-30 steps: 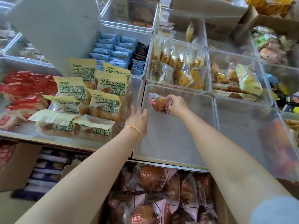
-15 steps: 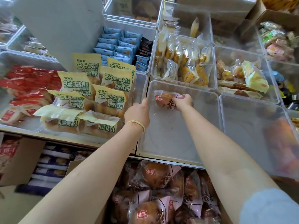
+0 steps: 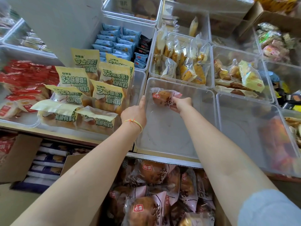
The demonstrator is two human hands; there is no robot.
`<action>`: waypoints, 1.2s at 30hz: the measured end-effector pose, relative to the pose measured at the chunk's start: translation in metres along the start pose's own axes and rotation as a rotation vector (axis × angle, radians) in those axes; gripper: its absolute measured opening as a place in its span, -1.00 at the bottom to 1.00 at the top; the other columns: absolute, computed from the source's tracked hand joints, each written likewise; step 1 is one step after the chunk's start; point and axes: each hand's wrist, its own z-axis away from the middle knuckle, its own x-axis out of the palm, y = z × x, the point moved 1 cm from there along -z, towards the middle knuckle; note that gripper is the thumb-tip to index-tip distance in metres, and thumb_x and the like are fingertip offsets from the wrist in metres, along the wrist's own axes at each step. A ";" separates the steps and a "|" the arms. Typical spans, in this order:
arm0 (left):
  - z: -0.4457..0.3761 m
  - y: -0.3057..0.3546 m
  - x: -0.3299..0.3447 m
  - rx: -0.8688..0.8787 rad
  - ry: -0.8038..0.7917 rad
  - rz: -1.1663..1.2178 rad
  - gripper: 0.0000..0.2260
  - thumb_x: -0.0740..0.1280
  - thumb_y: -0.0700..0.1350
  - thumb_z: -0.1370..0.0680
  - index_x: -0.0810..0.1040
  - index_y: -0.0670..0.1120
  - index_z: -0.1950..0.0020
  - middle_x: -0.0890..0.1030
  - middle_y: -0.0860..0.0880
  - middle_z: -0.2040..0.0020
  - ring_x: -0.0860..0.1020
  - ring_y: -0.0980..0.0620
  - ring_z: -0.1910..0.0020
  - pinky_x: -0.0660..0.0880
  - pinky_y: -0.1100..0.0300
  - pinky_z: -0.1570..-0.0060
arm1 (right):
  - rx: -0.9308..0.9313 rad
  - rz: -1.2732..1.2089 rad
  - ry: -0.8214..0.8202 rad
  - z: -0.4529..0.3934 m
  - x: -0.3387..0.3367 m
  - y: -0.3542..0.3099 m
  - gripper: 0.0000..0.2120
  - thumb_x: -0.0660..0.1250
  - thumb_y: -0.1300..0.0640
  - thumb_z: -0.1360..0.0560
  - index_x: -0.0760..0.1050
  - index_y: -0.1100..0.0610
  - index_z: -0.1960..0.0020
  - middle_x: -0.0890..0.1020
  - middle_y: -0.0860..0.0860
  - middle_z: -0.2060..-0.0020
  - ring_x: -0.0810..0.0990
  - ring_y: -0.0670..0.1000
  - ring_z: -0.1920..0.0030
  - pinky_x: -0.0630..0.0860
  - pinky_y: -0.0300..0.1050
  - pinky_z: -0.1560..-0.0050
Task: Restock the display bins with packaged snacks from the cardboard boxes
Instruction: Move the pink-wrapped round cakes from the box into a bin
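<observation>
Fingers (image 3: 175, 99) of my right hand (image 3: 182, 104) pinch the bread packet (image 3: 163, 98), now lowered deeper into the clear bin (image 3: 162, 147) than a moment ago. Left hand (image 3: 135, 113) has shifted onto the bin's left rim, fingers straight against it. Below the shelf, the cardboard box (image 3: 219, 211) holds more packets.

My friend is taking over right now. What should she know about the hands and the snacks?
Right hand: grips one brown bun in a clear and pink wrapper at the far end of the clear plastic bin.
Left hand: grip open, fingers on that bin's left rim.
Done: that first bun is in the bin but not let go.
Left: release it, then move the matching buns from the cardboard box below.
</observation>
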 end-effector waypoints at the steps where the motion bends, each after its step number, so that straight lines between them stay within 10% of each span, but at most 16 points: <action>1: 0.001 0.000 -0.001 0.002 -0.001 -0.008 -0.38 0.11 -0.15 -0.63 -0.12 0.08 -0.61 0.60 -0.17 -0.10 0.60 -0.19 -0.01 0.39 0.06 0.24 | -0.002 0.002 -0.029 0.005 0.000 -0.003 -0.57 0.51 0.21 -0.44 0.48 0.30 -0.24 0.62 0.24 -0.12 0.69 0.23 0.02 0.67 -0.02 0.28; 7: 0.020 0.011 -0.020 0.008 0.021 0.037 -0.55 0.18 -0.03 -0.61 0.22 -0.05 -0.49 0.44 -0.21 -0.25 0.54 -0.25 -0.16 0.40 0.01 0.12 | 0.027 0.020 -0.119 0.049 -0.020 -0.024 -0.68 0.35 0.32 -0.55 0.48 0.33 -0.29 0.57 0.24 -0.21 0.64 0.21 -0.16 0.63 0.06 -0.09; 13: 0.065 0.033 -0.064 0.116 0.087 0.310 -0.82 0.23 -0.05 -0.58 0.56 -0.11 -0.04 0.55 -0.14 -0.01 0.59 -0.14 0.03 0.48 0.08 0.07 | -0.151 -0.020 -0.337 0.131 -0.059 -0.061 -0.93 0.29 0.24 -0.61 0.47 0.25 -0.04 0.59 0.15 0.22 0.65 0.06 0.34 0.57 -0.12 0.37; 17: 0.124 0.042 -0.088 0.204 -0.304 0.786 -0.75 0.25 -0.16 -0.57 0.63 -0.17 0.23 0.62 -0.09 0.37 0.54 -0.02 0.50 0.49 0.20 0.47 | -0.295 0.052 -0.851 0.216 -0.108 -0.057 -0.72 0.17 0.16 -0.66 0.52 0.26 0.13 0.63 0.19 0.25 0.66 0.16 0.24 0.59 -0.08 0.26; 24: 0.182 0.041 -0.050 0.157 -0.763 0.574 -0.81 0.25 -0.14 -0.54 0.65 -0.16 0.12 0.72 -0.13 0.16 0.69 -0.10 0.24 0.62 0.14 0.19 | -0.329 0.327 -1.060 0.269 -0.163 -0.008 -0.66 0.15 0.15 -0.68 0.58 0.34 0.06 0.69 0.30 0.09 0.69 0.25 0.05 0.64 0.05 -0.01; 29: 0.172 0.016 0.022 -0.154 -0.355 0.231 -0.66 0.29 0.03 -0.52 0.55 -0.17 -0.16 0.65 -0.17 -0.06 0.62 -0.16 -0.01 0.53 0.09 0.06 | -0.311 0.576 -1.085 0.274 -0.154 0.029 -0.68 0.17 0.09 -0.68 0.61 0.29 -0.14 0.71 0.14 -0.03 0.69 0.09 -0.09 0.58 0.05 -0.23; 36: 0.172 0.013 0.066 -0.597 0.032 0.935 -0.52 0.42 0.02 -0.51 0.40 -0.22 -0.29 0.57 -0.21 -0.25 0.54 -0.25 -0.22 0.47 0.01 -0.20 | -0.275 0.551 -0.926 0.268 -0.151 0.055 -0.72 0.15 0.05 -0.69 0.59 0.15 -0.17 0.69 0.06 -0.06 0.69 -0.01 -0.06 0.59 -0.01 -0.21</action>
